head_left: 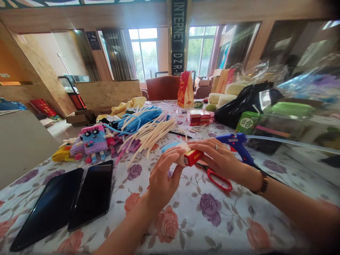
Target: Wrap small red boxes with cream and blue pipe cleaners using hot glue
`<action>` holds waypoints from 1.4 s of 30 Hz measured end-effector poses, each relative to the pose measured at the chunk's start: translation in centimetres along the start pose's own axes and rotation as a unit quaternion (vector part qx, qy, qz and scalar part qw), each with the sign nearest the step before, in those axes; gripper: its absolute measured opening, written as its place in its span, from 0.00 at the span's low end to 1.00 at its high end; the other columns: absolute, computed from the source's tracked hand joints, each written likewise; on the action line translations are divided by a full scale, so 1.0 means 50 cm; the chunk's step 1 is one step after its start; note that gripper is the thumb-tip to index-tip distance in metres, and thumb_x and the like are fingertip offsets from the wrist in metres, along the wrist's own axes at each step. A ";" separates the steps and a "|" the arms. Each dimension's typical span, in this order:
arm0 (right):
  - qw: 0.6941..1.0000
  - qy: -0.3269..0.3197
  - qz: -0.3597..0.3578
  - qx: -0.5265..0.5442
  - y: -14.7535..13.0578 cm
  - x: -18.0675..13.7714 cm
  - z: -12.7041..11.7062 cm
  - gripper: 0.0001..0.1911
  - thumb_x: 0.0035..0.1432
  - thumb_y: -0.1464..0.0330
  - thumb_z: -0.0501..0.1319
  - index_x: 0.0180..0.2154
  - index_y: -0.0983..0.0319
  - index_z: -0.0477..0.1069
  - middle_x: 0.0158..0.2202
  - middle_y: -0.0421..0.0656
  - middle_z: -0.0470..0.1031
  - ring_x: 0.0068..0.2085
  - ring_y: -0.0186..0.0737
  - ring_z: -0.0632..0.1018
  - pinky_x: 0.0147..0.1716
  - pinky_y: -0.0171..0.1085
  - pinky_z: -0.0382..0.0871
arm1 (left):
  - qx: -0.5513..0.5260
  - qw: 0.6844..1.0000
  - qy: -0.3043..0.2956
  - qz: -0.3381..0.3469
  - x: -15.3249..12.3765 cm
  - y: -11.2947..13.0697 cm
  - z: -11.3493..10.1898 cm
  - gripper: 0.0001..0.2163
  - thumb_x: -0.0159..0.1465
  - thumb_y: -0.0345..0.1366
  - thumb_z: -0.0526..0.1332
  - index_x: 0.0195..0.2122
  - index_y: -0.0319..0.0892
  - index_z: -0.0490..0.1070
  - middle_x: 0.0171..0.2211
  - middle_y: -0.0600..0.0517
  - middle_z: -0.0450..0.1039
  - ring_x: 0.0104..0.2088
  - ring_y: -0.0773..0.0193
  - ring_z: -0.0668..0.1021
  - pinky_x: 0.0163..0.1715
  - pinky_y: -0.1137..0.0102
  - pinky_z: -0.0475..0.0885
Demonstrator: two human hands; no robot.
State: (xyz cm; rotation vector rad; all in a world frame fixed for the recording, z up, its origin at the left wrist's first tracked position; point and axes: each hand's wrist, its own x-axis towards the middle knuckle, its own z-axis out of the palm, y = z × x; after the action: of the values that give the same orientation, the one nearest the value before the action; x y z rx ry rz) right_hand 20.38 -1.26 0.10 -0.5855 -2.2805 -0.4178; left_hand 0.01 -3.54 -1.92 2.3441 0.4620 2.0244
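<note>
My left hand (162, 175) and my right hand (216, 156) meet over the flowered tablecloth (202, 219), both closed on a small red box (193, 157) partly wrapped in white fuzzy pipe cleaner. The left fingers pinch its wrapped left end. The right hand lies over the box's right side, a ring on one finger and a bead bracelet at the wrist. A light blue pipe cleaner (167, 146) pokes out behind the box. Red-handled scissors (218, 179) lie under my right hand.
A blue glue gun (239, 145) stands right of my hands. Bundles of blue and cream pipe cleaners (145, 127) lie behind, with a purple fuzzy doll (93, 141) at left. Two dark phones (71, 200) lie front left. Red boxes (198, 117), bags and cartons crowd the back right.
</note>
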 end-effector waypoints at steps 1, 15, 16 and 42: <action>1.000 -0.001 -0.009 -0.007 0.001 0.002 -0.004 0.23 0.59 0.72 0.57 0.56 0.60 0.57 0.50 0.48 0.72 0.50 0.41 0.72 0.49 0.43 0.68 | 0.000 1.000 -0.001 0.003 0.001 0.000 -0.001 0.27 0.55 0.17 0.60 0.53 0.46 0.58 0.45 0.47 0.73 0.48 0.61 0.76 0.48 0.57 0.73; 0.994 0.018 -0.111 0.005 0.016 0.003 -0.067 0.24 0.56 0.72 0.61 0.53 0.58 0.57 0.43 0.46 0.74 0.44 0.39 0.75 0.40 0.39 0.73 | 0.085 0.985 -0.104 0.112 0.004 0.052 -0.026 0.12 0.58 0.25 0.60 0.39 0.50 0.68 0.43 0.53 0.75 0.51 0.58 0.74 0.49 0.53 0.74; 0.992 0.010 -0.122 -0.003 0.015 0.005 -0.075 0.23 0.56 0.73 0.61 0.53 0.59 0.58 0.42 0.47 0.75 0.44 0.39 0.75 0.39 0.39 0.73 | 0.083 0.985 -0.103 0.113 0.003 0.053 -0.025 0.12 0.58 0.25 0.60 0.39 0.50 0.68 0.43 0.52 0.75 0.51 0.58 0.74 0.49 0.53 0.74; 0.981 0.065 0.111 0.148 -0.009 0.025 -0.032 0.05 0.58 0.72 0.58 0.36 0.59 0.72 0.32 0.41 0.78 0.32 0.33 0.77 0.30 0.32 0.72 | 0.010 0.999 0.046 -0.010 -0.001 0.009 0.008 0.19 0.56 0.20 0.60 0.44 0.48 0.60 0.42 0.51 0.73 0.45 0.64 0.76 0.45 0.60 0.74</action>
State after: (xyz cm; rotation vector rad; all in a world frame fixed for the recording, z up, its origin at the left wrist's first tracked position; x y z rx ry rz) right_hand 20.32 -2.01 2.03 -0.6313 -2.0725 -0.0055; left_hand 0.52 -3.91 -1.92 2.2550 0.5096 2.1365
